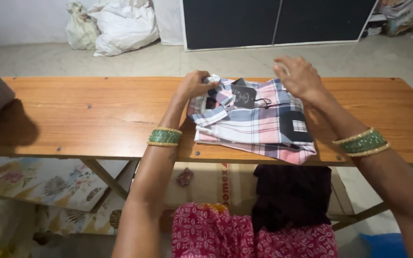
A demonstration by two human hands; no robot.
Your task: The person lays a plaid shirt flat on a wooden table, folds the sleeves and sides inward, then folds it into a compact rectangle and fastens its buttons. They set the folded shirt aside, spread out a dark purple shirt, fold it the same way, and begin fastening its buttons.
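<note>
The folded plaid shirt [254, 122] lies on the tabletop [87, 114], long axis toward 5 o'clock. The left hand [194, 85] pinches its collar; the right hand [298, 76] hovers open at 1 o'clock.

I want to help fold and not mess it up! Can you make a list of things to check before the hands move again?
1. Folded plaid shirt lies fully on the wooden table: ok.
2. Left hand grips the collar end: ok.
3. Right hand touching the shirt: not ok, it hovers above.
4. Dark hang tag lies on top, in sight: ok.
5. Shirt's underside smooth: cannot tell.
</note>
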